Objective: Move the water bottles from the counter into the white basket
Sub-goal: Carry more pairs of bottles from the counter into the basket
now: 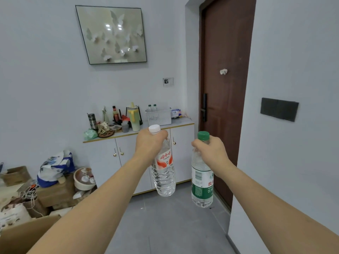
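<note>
My left hand (149, 143) grips the neck of the white-capped water bottle (164, 171); my right hand (211, 153) grips the green-capped water bottle (201, 180). Both hang upright, caps up. Straight ahead and well beyond them, the white basket (159, 117) sits on the bench (181, 121), two bottles already inside. My left hand looks nearer in line.

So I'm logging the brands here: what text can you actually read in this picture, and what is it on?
"娃哈哈", in red: label of the white-capped bottle held by the left hand.
"农", red, then "饮用", white, both cut off: label of the green-capped bottle held by the right hand.
Fine print and barcode on both labels: too small to read.
Packet beside the white basket: blurred.
</note>
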A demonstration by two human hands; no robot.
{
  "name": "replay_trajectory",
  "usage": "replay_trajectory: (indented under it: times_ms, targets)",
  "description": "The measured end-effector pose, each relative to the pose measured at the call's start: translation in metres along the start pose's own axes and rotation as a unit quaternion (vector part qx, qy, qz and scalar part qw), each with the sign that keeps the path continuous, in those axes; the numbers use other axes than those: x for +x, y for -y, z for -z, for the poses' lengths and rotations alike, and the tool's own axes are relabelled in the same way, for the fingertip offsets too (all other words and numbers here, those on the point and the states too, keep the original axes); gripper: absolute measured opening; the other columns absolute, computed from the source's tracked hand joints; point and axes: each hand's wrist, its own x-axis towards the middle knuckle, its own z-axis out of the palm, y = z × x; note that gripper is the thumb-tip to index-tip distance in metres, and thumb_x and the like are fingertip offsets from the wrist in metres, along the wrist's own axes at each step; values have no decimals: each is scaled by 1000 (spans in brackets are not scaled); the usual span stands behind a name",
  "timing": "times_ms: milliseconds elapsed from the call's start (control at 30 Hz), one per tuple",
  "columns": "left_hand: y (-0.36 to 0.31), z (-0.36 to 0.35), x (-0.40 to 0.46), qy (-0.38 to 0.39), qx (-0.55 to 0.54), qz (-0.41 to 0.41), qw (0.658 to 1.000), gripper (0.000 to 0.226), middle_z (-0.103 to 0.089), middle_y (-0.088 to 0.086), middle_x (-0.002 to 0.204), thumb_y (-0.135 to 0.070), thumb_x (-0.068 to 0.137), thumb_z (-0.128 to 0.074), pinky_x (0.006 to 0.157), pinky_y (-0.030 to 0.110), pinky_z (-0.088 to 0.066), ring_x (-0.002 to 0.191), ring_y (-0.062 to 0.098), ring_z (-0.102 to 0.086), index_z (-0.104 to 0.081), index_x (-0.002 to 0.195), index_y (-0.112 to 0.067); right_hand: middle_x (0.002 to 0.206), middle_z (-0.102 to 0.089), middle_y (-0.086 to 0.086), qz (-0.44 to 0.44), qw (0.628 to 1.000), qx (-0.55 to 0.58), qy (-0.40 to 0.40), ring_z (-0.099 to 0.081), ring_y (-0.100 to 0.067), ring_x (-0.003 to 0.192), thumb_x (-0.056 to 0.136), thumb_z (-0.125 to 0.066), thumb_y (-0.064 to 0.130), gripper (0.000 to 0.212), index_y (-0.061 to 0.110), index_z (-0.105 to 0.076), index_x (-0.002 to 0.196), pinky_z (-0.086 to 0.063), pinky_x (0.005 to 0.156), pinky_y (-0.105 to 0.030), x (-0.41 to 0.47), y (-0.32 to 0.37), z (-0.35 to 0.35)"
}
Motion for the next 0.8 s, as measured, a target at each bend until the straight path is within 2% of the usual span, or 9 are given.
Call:
replay_trajectory:
  times_ms: [100, 167, 267, 333, 467, 567, 667, 733, 800]
  targets:
    - [6, 11, 46, 2, -2, -16, 1000, 14, -63, -9, 47, -17, 74, -72, 51, 27, -51, 54, 17, -64, -63, 68, -9, 47, -49, 11, 8, 1000, 7, -3, -44, -11, 51, 71, -64, 28, 24, 20, -51, 52, -37, 56, -31, 38, 2, -33]
    - [8, 18, 78, 3, -8, -28, 1000, 17, -62, -10, 46, -16, 74, -72, 49, 26, -50, 50, 15, -63, -60, 62, -15, 47, -50, 12, 16, 1000, 11, -4, -44, -9, 50, 72, -64, 27, 22, 19, -53, 54, -37, 57, -31, 66, 7, -53]
    - [11, 28, 127, 10, -25, -30, 999, 15, -62, -8, 46, -15, 74, -71, 43, 22, -49, 42, 7, -62, -62, 62, -15, 43, -49, 16, 27, 1000, 12, -6, -42, 1, 41, 73, -64, 27, 26, 24, -53, 49, -36, 53, -27, 105, 12, -80]
    - [15, 30, 156, 11, -28, -33, 999, 12, -62, -7, 47, -15, 75, -70, 40, 19, -46, 41, 5, -61, -64, 66, -13, 43, -49, 16, 25, 999, 19, -15, -42, 0, 41, 72, -64, 28, 24, 25, -53, 51, -36, 52, -27, 129, 11, -94]
    - [32, 24, 207, 13, -31, -30, 999, 13, -65, -4, 55, -14, 75, -72, 50, 26, -51, 52, 14, -64, -63, 65, -13, 45, -50, 16, 19, 999, 30, -17, -43, -2, 43, 70, -64, 29, 21, 25, -53, 53, -38, 52, -28, 172, -1, -119]
    - [51, 13, 244, 18, -38, -26, 999, 20, -63, -6, 49, -12, 74, -72, 44, 23, -51, 45, 9, -64, -59, 59, -16, 44, -48, 15, 18, 999, 24, -13, -40, -2, 43, 70, -63, 30, 25, 28, -53, 48, -36, 52, -29, 203, -15, -137]
    - [69, -3, 281, 12, -33, -13, 999, 19, -63, -7, 49, -13, 73, -73, 45, 24, -51, 43, 7, -62, -59, 61, -16, 55, -54, 8, 29, 999, 41, -4, -47, -6, 51, 73, -63, 25, 16, 21, -57, 58, -39, 56, -28, 239, -33, -154]
    - [80, -14, 309, 10, -26, -4, 1000, 14, -63, -6, 51, -15, 73, -73, 51, 28, -52, 48, 10, -63, -62, 64, -13, 59, -60, 5, 32, 998, 50, -3, -51, -4, 52, 75, -63, 20, 16, 18, -58, 60, -40, 53, -22, 267, -44, -162]
    - [87, -25, 339, 5, -23, -2, 1000, 10, -64, -3, 54, -15, 73, -72, 53, 29, -53, 52, 16, -64, -66, 70, -7, 55, -61, 10, 42, 998, 49, -2, -50, 2, 49, 77, -63, 18, 20, 19, -59, 58, -39, 48, -15, 300, -52, -171]
